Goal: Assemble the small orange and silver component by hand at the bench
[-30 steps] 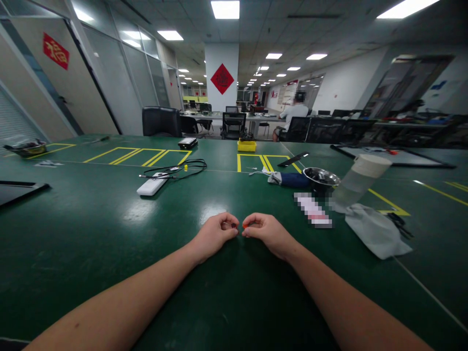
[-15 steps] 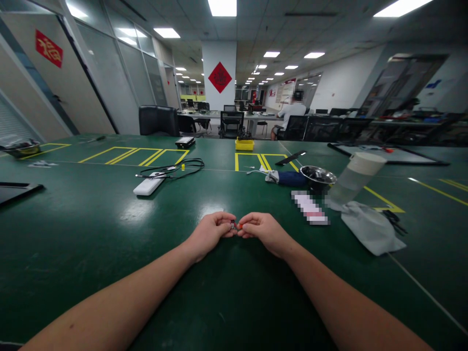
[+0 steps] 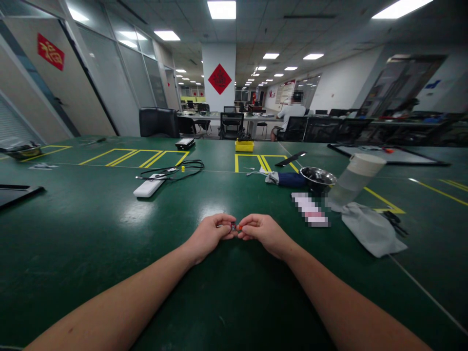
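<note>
Close together over the green table [image 3: 234, 287], my two hands meet near the middle of the view. My left hand [image 3: 214, 234] is closed in a pinch on a small dark-and-silver piece [image 3: 233, 226], mostly covered by the fingers. My right hand [image 3: 265, 233] pinches a tiny orange piece [image 3: 239, 227] between thumb and fingertips. The two pieces sit side by side, almost touching; whether they join I cannot tell. Both are too small to name by kind.
Left of my hands lie a white power bank [image 3: 149, 186] and a black cable [image 3: 190, 168]. To the right are a blurred-out pink item [image 3: 310, 209], a metal bowl [image 3: 318, 179], a translucent bottle [image 3: 354, 180] and a grey pouch [image 3: 371, 231]. A person [image 3: 292, 114] sits far back.
My hands stay nearly in place, with only slight finger movement around the small pieces. The whole view has shifted very slightly.
</note>
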Demonstrator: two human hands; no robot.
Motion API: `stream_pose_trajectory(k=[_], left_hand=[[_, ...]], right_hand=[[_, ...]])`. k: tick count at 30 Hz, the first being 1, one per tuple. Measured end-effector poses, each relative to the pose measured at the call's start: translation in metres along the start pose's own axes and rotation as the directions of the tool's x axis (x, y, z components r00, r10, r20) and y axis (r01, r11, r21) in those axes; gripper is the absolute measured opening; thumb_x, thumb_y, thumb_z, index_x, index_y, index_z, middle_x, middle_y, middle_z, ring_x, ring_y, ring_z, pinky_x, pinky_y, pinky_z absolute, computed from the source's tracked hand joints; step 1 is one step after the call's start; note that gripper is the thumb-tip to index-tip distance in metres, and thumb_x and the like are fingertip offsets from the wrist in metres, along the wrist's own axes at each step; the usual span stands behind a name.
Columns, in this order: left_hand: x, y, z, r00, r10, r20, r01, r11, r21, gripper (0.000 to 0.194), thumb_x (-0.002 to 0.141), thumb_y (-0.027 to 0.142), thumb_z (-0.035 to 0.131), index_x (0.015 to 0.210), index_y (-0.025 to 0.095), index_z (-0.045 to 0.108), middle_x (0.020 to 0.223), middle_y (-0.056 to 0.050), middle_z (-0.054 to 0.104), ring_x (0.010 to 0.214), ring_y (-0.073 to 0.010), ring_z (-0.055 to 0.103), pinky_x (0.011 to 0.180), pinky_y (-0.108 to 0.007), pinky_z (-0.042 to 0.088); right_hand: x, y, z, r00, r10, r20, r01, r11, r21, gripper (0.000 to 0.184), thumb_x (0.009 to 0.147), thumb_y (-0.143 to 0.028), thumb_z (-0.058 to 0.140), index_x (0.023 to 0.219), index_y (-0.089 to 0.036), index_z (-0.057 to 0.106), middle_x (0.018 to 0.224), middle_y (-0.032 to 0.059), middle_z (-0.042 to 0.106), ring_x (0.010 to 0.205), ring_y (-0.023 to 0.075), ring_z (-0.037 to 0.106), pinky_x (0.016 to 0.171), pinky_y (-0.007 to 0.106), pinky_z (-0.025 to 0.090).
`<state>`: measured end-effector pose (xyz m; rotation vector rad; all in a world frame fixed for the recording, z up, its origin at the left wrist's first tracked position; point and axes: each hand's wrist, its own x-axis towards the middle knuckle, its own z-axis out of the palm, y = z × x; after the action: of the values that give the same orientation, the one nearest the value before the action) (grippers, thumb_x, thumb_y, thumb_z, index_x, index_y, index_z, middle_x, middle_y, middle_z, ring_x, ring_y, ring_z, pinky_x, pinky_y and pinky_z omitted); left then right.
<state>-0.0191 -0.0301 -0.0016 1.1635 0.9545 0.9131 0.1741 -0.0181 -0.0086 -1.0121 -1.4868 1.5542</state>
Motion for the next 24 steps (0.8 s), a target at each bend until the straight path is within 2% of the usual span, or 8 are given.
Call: stream_pose_trajectory(k=[9,24], left_hand=[[0.0001,-0.0005,-0.0026,0.999,0.027,0.029,-0.029,0.996,0.086,0.031,0.078,0.016,0.062,0.109,0.014,0.062,0.101,-0.010,0.067,0.088,-0.0175,0.068,0.091,-0.035,0.051],[-0.0035,0.0050,0.0010,0.999,0.033,0.038,-0.038,0.989,0.146,0.029,0.077,0.014,0.061,0.106,0.013,0.062,0.094,-0.008,0.067,0.082,-0.0153,0.067,0.081,-0.029,0.053]], right_hand=[[-0.0004,-0.0005,-0.0003,1.000,-0.003,0.023,0.003,1.000,0.011,0.022,0.074,-0.025,0.070,0.090,-0.012,0.063,0.080,0.0071,0.070,0.076,0.0166,0.068,0.070,0.028,0.052],[-0.0036,-0.0070,0.0025,0.999,-0.016,0.030,0.017,1.000,-0.025,0.019,0.074,-0.024,0.069,0.087,-0.012,0.063,0.079,0.0061,0.069,0.075,0.0162,0.067,0.070,0.029,0.050]])
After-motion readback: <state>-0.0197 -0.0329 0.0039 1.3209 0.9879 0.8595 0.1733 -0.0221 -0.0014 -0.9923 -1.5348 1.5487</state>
